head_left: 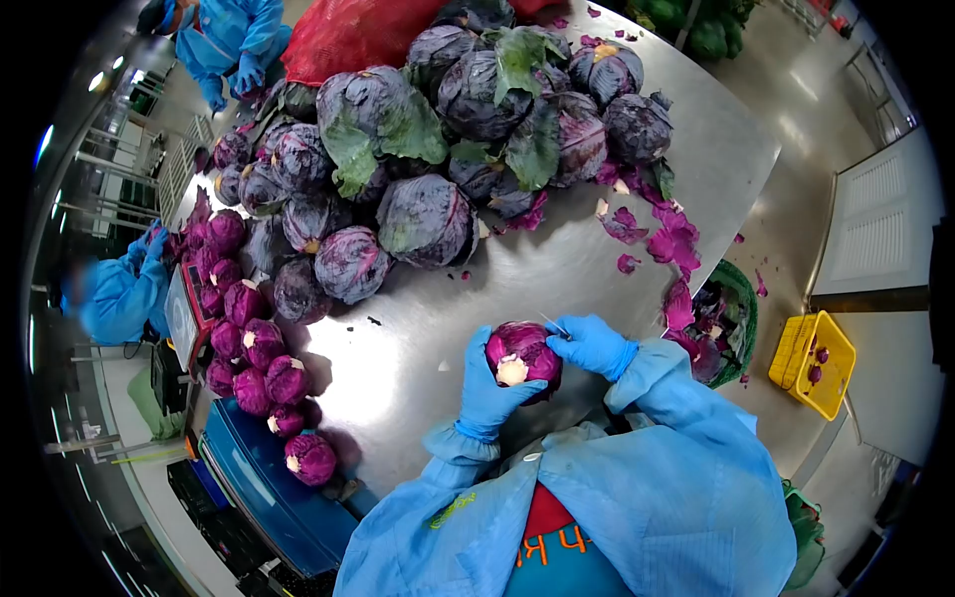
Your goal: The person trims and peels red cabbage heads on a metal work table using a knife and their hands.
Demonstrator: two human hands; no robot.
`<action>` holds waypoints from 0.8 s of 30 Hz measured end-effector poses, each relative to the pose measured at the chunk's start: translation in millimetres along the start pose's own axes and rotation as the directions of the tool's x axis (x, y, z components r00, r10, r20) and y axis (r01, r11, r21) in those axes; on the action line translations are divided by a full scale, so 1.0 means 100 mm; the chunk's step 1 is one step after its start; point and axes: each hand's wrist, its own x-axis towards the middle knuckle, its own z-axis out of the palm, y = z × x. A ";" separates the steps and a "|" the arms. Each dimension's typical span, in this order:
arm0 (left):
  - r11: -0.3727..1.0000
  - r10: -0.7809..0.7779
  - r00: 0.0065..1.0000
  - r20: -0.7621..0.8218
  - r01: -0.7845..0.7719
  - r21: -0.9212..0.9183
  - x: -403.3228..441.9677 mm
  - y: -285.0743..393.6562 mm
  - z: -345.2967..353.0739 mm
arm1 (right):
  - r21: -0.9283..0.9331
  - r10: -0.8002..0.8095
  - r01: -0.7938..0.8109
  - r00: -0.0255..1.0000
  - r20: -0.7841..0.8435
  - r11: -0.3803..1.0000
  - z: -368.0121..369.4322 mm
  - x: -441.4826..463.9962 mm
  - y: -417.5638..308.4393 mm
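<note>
A trimmed red cabbage rests in my left hand, its pale cut stem facing up toward me. The blue-gloved fingers wrap round its left and lower side. My right hand, gloved in blue too, is closed on a small knife at the cabbage's right edge. Only a thin part of the blade shows; the handle is hidden in the fingers. Both hands are over the near side of the steel table.
Untrimmed red cabbages pile up at the back, beside a red mesh sack. Peeled cabbages line the left. Loose purple leaves lie right, above a green basket. A yellow crate stands farther right. Two co-workers are at left.
</note>
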 end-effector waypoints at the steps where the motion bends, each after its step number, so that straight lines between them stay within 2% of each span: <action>1: 1.000 -0.001 1.000 0.016 0.001 0.013 0.02 0.00 -0.02 | -0.087 -0.029 0.028 1.000 -0.010 0.996 0.03 -0.04 0.00; 3: 1.000 0.026 0.999 0.036 -0.025 -0.017 0.04 0.04 -0.06 | -0.263 -0.096 0.087 0.995 -0.023 0.961 0.05 -0.08 -0.02; 6: 0.991 -0.015 0.999 0.032 0.019 -0.133 0.04 0.02 -0.17 | -0.436 0.106 -0.100 0.994 -0.012 0.894 -0.09 -0.15 0.08; 8: 0.958 -0.013 1.000 0.007 0.014 -0.286 0.03 -0.15 -0.27 | -0.391 0.117 -0.167 0.982 -0.149 0.905 -0.19 -0.32 0.77; 9: 0.946 -0.014 1.000 -0.003 0.012 -0.323 0.08 -0.22 -0.30 | -0.448 0.131 -0.255 0.948 -0.290 0.857 -0.29 -0.38 0.74; 10: 0.933 -0.030 1.000 -0.010 0.024 -0.360 0.07 -0.27 -0.33 | -0.469 0.135 -0.282 0.937 -0.323 0.837 -0.45 -0.40 0.69; 11: 0.919 -0.060 0.998 -0.007 0.052 -0.391 -0.03 -0.32 -0.35 | -0.476 0.009 -0.245 0.896 -0.444 0.844 -0.54 -0.42 0.83; 12: 0.932 -0.112 0.993 -0.036 0.092 -0.351 -0.02 -0.29 -0.35 | -0.504 0.077 -0.373 0.855 -0.513 0.779 -0.60 -0.42 0.66; 13: 0.928 -0.092 0.996 -0.009 0.083 -0.363 0.03 -0.26 -0.34 | -0.525 0.114 -0.487 0.799 -0.590 0.697 -0.70 -0.37 0.44; 16: 0.921 -0.033 0.994 0.103 0.070 -0.383 0.12 -0.24 -0.36 | -0.392 -0.007 -0.192 0.892 -0.452 0.900 -0.49 -0.24 0.19; 17: 0.935 -0.032 0.991 0.133 0.077 -0.347 0.14 -0.24 -0.38 | -0.298 0.066 -0.157 0.954 -0.293 0.942 -0.39 -0.16 -0.05; 18: 0.947 -0.030 0.987 0.160 0.079 -0.310 0.17 -0.24 -0.40 | -0.191 0.033 -0.061 0.989 -0.147 0.980 -0.23 -0.07 -0.05; 19: 0.959 -0.028 0.982 0.185 0.079 -0.273 0.20 -0.23 -0.42 | -0.116 -0.003 -0.001 0.999 -0.035 0.993 -0.12 0.00 -0.27; 21: 0.951 -0.061 0.967 0.246 0.131 -0.279 0.25 -0.14 -0.46 | -0.156 -0.089 0.105 0.990 0.105 0.982 0.00 0.14 -0.40; 24: 0.945 -0.065 0.956 0.288 0.151 -0.289 0.29 -0.12 -0.50 | -0.121 -0.031 0.056 0.979 0.201 0.991 -0.04 0.26 -0.36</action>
